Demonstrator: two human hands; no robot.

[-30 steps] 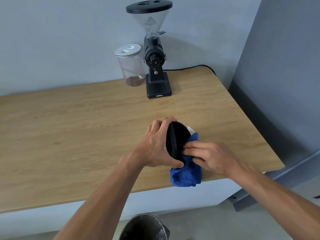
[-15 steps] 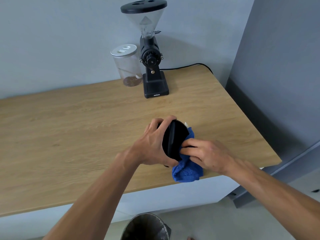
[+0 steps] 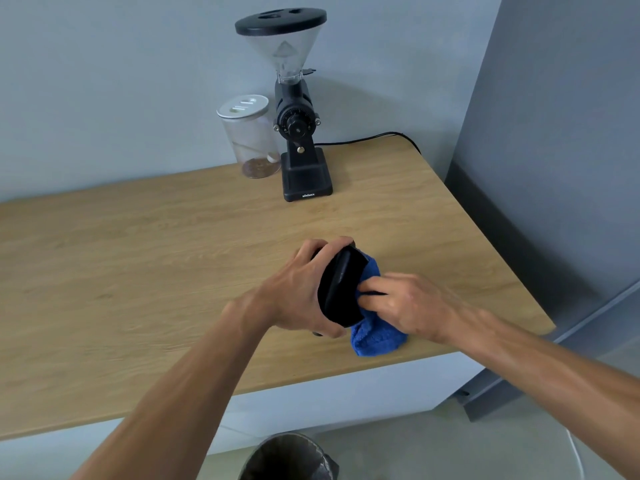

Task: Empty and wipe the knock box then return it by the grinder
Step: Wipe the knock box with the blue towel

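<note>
- The left hand (image 3: 298,292) is wrapped around the black knock box (image 3: 341,289), fingers over its top and thumb under its lower edge, holding it tipped on its side with the open mouth turned to the right.
- The knock box is near the front edge of the bench (image 3: 138,271), toward the front right corner.
- The right hand (image 3: 408,306) presses a blue cloth (image 3: 375,337) into the mouth of the box, fingers curled on the cloth; the cloth hangs down onto the bench just beside the front edge.
- The grinder (image 3: 298,133) stands at the back edge of the bench, well apart from the box, with a clear jar (image 3: 251,140) just beside it on the left.
- A bin (image 3: 287,459) sits on the floor below the front edge.
</note>
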